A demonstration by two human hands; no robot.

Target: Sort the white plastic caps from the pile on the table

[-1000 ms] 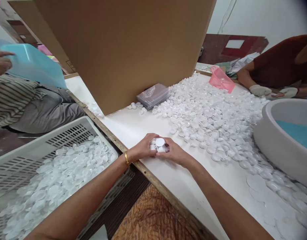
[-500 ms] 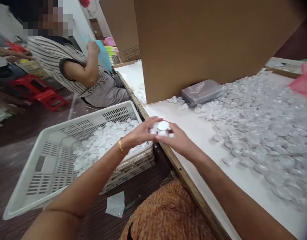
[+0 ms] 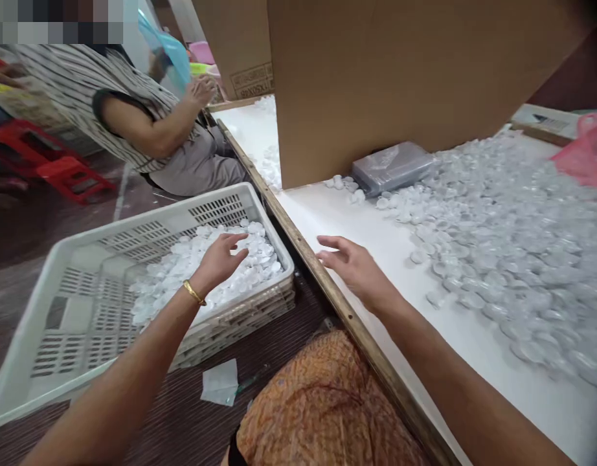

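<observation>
My left hand [image 3: 223, 261], with a gold bracelet at the wrist, hovers over a white plastic crate [image 3: 79, 310]. Its fingers are apart and nothing shows in them. Beneath it in the crate lies a heap of small round white pieces [image 3: 182, 272]. Over the near part of the white tabletop [image 3: 303, 217], beside the wooden edge, is my right hand [image 3: 357, 268], fingers parted and holding nothing. To its right spreads a large layer of round, clear and whitish plastic pieces [image 3: 512, 259].
A tall cardboard sheet [image 3: 376, 84] stands across the table. Against its foot lies a grey plastic-wrapped pack [image 3: 393, 168]. A pink bag [image 3: 587, 155] is at the far right. A co-worker in a striped top [image 3: 133, 123] sits left, near red stools [image 3: 60, 162].
The white round pieces that both hands held together are gone from them. My left hand has moved left over the crate, the right hand slightly right; both have opened.
</observation>
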